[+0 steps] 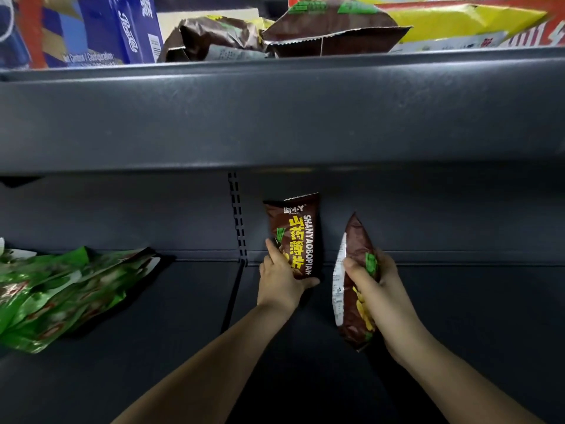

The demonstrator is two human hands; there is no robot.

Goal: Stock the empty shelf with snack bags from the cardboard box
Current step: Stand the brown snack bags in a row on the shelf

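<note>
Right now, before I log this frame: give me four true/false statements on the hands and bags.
1. The left hand holds a brown bag upright, print facing the camera. True.
2. The right hand is empty. False: it grips a second brown bag, turned edge-on.
3. On the lower shelf, green bags lie left of both hands. True.
4. Nothing is stocked overhead. False: the upper shelf carries crumpled brown bags and blue cartons.

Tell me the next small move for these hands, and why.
Probably the left hand should let go of its brown bag, which already stands upright near the shelf's back wall. The right hand grips a second bag, tilted, to go beside it.
</note>
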